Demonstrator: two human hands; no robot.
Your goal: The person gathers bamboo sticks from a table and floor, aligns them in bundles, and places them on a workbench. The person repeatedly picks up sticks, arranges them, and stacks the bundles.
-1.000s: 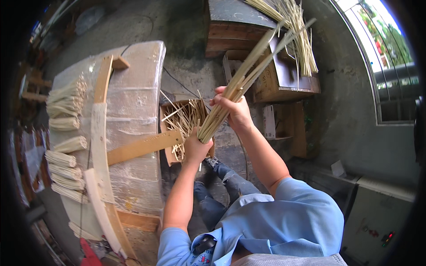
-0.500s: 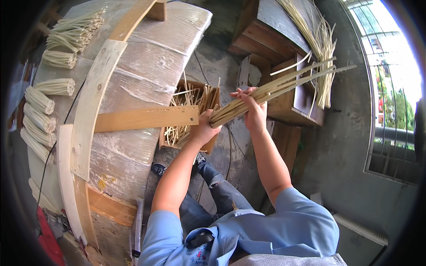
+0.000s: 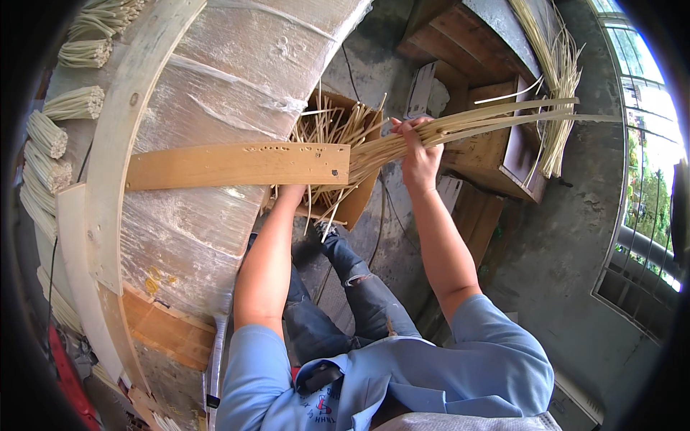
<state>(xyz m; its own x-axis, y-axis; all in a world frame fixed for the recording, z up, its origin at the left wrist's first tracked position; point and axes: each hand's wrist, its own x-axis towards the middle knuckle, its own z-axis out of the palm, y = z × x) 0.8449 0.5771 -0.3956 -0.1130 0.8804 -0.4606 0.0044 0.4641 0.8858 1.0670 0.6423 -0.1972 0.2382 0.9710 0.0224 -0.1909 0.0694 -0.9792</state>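
A loose bundle of pale rattan-like strips (image 3: 460,126) runs from the end of a wooden board out to the right. My right hand (image 3: 420,158) is closed around its middle. The bundle's left end passes behind the board's tip, over a cardboard box (image 3: 370,187) of short cut pieces (image 3: 334,122). My left hand (image 3: 292,192) reaches beneath the board (image 3: 237,165), beside the box. Only its wrist and the back of the hand show; the fingers are hidden, so what it holds cannot be seen.
A plastic-wrapped table (image 3: 208,108) stands on the left, the board jutting from it. Tied strip bundles (image 3: 47,136) line its far left. Wooden cabinets (image 3: 467,43) with long strips (image 3: 560,108) on top stand at the back right. A barred window (image 3: 647,144) is at right.
My left hand has left the bundle's near end and gone under the board. The bundle has swung flatter, its left end now behind the board's tip. The view has shifted somewhat.
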